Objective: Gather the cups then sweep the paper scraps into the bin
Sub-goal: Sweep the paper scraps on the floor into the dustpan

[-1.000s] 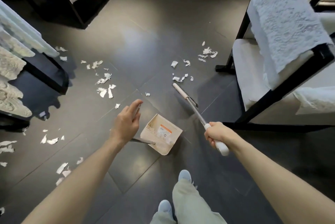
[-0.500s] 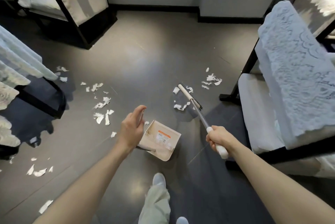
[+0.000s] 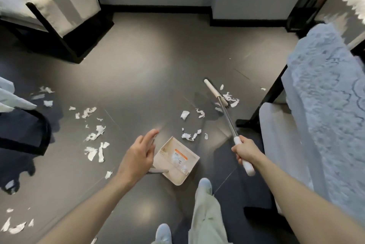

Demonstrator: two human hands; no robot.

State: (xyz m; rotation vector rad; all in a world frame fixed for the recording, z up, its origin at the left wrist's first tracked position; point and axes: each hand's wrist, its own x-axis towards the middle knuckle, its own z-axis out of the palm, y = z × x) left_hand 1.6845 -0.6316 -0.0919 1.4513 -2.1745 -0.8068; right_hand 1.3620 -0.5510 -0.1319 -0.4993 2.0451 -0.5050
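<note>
Right hand (image 3: 245,152) clamps broom (image 3: 229,123); left hand (image 3: 138,156) over dustpan (image 3: 177,161) handle, grip unclear; fast stroke may scatter near paper scraps (image 3: 190,136) past pan

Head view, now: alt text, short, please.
A person's right hand grips a broom whose head sits among paper scraps on a dark floor. The left hand, fingers extended, is above the handle of a beige dustpan; chairs stand around.
</note>
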